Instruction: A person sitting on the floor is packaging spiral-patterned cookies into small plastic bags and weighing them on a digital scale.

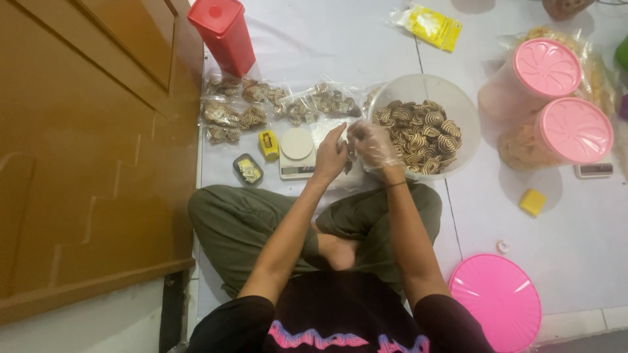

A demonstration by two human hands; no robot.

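Hands meet above the white floor [327, 39], between the small white digital kitchen scale [297, 153] and the round translucent plastic bowl [418, 88] of brown-and-cream spiral cookies [422, 137]. I read the bare left hand [331, 155] with fingers pinched on something too small to identify. Right hand [374, 145], in a clear plastic glove, has fingers curled at the bowl's near rim; contents unreadable.

Clear filled snack bags [275, 104] lie in a row just beyond the hands. A yellow packet [432, 26] sits farther off, rightward; a small dark packet [248, 169] lies left.
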